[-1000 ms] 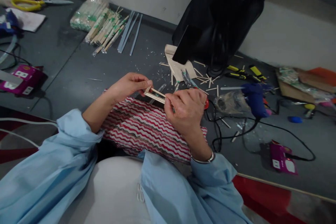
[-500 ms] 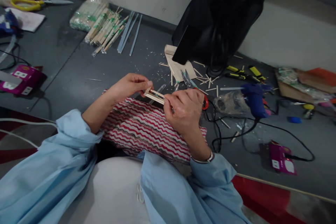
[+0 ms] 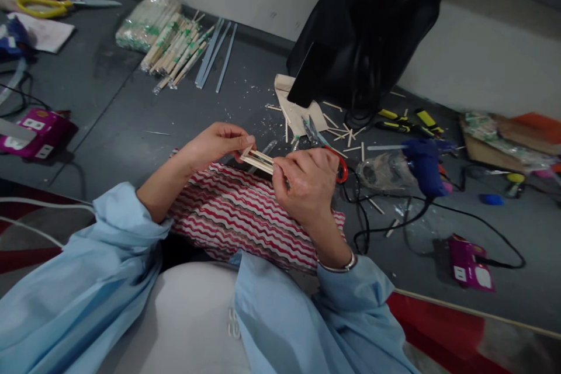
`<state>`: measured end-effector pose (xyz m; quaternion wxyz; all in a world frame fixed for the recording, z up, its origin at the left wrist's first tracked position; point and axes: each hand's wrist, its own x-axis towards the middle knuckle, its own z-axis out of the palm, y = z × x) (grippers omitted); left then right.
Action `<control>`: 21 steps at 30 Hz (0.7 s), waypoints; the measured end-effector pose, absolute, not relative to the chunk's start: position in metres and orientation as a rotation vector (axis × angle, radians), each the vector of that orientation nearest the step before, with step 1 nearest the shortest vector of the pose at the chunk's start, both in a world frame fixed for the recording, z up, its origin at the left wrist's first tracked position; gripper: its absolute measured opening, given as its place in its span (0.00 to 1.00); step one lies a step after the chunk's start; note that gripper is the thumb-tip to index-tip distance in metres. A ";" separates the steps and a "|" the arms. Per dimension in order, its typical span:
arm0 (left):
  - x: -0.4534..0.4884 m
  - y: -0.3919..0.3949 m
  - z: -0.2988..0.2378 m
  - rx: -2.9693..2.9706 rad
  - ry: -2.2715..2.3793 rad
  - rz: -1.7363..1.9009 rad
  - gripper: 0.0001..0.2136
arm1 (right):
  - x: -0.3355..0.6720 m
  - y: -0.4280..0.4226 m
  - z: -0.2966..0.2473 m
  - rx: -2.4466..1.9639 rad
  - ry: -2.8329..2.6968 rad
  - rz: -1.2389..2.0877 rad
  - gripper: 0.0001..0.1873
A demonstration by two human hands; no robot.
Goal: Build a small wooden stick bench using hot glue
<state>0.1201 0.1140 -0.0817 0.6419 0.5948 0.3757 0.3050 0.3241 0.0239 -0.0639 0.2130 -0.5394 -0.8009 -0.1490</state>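
While the left hand (image 3: 224, 141) pinches one end of a small wooden frame (image 3: 258, 163) — centre of the picture — the right hand (image 3: 305, 181), fingers tightly curled, grips its other end

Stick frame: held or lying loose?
Held: the left hand pinches one end of the stick frame, the right hand covers the other.

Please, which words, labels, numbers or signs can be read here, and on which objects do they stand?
None can be read with certainty.
Left purple box: white labels, too small.
Right purple box: white markings, too small.
Wrapped sticks: green print, blurred.
White shirt: raised marks, unclear.
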 end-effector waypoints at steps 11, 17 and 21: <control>0.122 0.112 -0.077 1.269 0.864 0.688 0.17 | 0.323 0.023 -0.063 -1.519 -2.220 -0.372 0.09; 0.123 0.111 -0.077 1.243 0.838 0.689 0.17 | 0.323 0.024 -0.064 -1.517 -2.219 -0.384 0.09; 0.123 0.112 -0.079 1.243 0.833 0.691 0.17 | 0.323 0.024 -0.064 -1.521 -2.216 -0.355 0.09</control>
